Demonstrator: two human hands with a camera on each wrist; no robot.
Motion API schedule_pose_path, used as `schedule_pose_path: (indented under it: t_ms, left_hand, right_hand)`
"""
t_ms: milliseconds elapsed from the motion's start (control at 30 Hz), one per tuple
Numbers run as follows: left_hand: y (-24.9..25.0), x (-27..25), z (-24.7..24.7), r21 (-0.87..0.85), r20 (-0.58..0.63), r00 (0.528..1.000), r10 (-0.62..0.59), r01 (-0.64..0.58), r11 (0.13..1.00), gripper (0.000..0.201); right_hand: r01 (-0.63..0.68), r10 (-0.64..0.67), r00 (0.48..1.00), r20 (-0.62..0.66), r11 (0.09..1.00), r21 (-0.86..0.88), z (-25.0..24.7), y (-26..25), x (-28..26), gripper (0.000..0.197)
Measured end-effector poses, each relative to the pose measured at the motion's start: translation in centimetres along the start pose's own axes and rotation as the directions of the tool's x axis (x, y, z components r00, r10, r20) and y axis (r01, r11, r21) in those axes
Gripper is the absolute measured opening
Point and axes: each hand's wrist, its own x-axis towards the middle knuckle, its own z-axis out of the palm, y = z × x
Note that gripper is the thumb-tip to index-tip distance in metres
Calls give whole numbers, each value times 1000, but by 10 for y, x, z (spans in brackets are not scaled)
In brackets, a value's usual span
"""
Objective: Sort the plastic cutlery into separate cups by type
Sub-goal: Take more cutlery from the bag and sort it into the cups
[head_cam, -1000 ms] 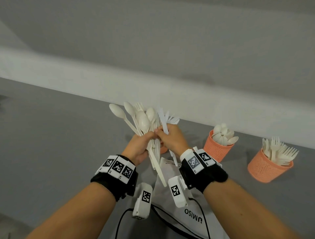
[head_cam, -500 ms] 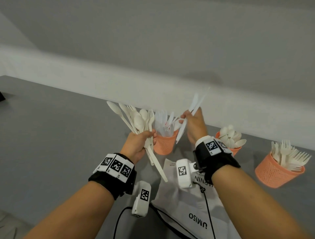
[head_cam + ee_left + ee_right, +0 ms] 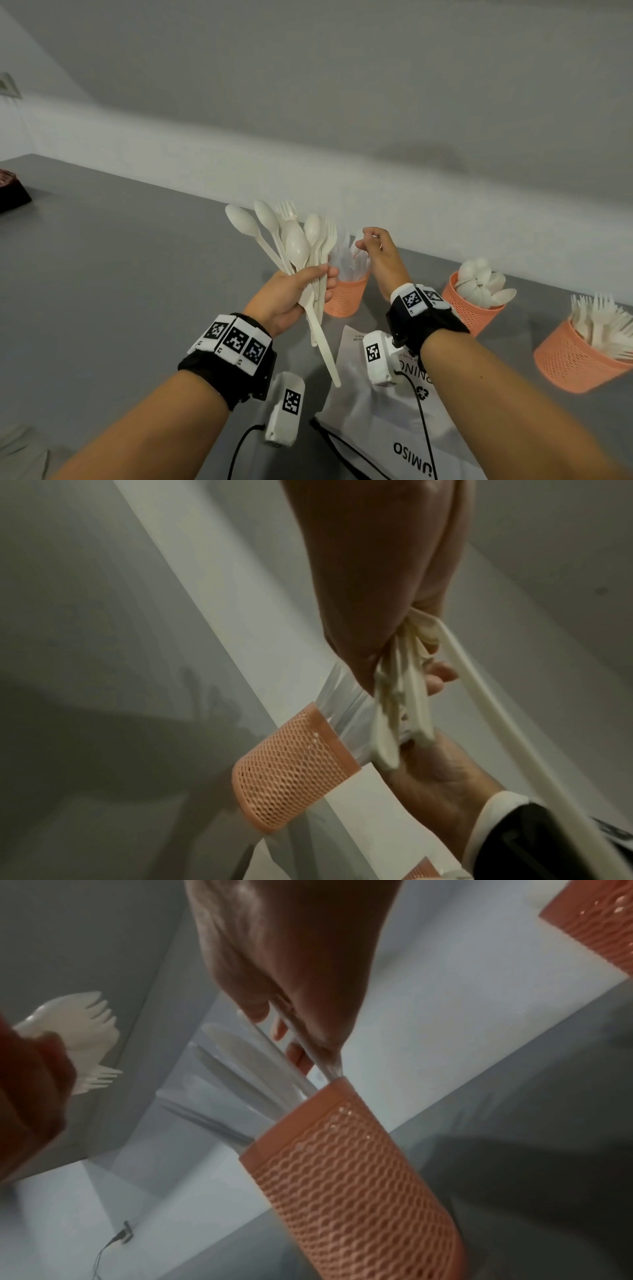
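Note:
My left hand (image 3: 308,284) grips a mixed bundle of white plastic spoons and forks (image 3: 294,240), heads up, with the handles hanging below the fist (image 3: 400,696). Just right of it stands an orange mesh cup (image 3: 344,298) holding clear plastic knives. My right hand (image 3: 368,241) hovers over that cup's rim. In the right wrist view its thumb and fingers (image 3: 294,1039) pinch a thin clear knife (image 3: 315,1056) whose lower end sits inside the cup (image 3: 349,1177). Farther right are a cup of spoons (image 3: 469,308) and a cup of forks (image 3: 575,363).
A white drawstring bag (image 3: 376,428) with printed text lies on the grey table in front of the cups. A white ledge and wall run behind them. A dark object (image 3: 10,192) sits at the far left edge. Cables trail from the wrist cameras.
My right hand pulled knives out of the left hand's bundle, swung right and lowered them into the knife cup. The left hand kept the spoons and forks, nearly still.

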Motion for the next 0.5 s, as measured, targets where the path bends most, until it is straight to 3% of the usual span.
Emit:
schedule_pose_path:
  t_ms: [67,133,167,233,267,300,367,433,500]
  left_hand:
    - [-1,0,3,-21,14,1000,-3,3,1000,20]
    - [-3,1,7,-43,7,1000,3,-2,999,13]
    - [-4,2,10,-52,-2,1000,5,-5,999,12]
    - [-6,6,17,-55,-16,1000,10,-11,998,14]
    - [-7,8,21,-50,-24,1000,13,-14,999,16]
    - [-8,9,25,-45,-34,999,16,-18,999,17]
    - [-10,12,35,-52,-47,999,17,-19,998,19]
    - [-13,13,49,-83,-47,999,-5,1,997,19]
    - [-17,12,64,-111,-32,999,-36,33,993,18]
  right_hand:
    - [31,-29,999,37,998,-54,-4,-2,-1,29]
    - [218,-226,973,-47,967,-132,-9,-9,-6,41]
    - [334,-355,930,-100,925,-182,-13,-15,-10,41]
    - [484,-531,837,-132,831,-273,-20,-31,-23,29]
    - [515,-556,826,-90,810,-281,-24,-39,-31,19]
    - [514,-533,846,-6,818,-258,-28,-45,-41,13]
    - [407,-342,902,264,878,-251,-34,-51,-60,23]
    - [350,-119,866,486,838,-419,-37,-44,-73,28]
    - [399,-68,845,530,740,-541,-42,-35,-81,26]
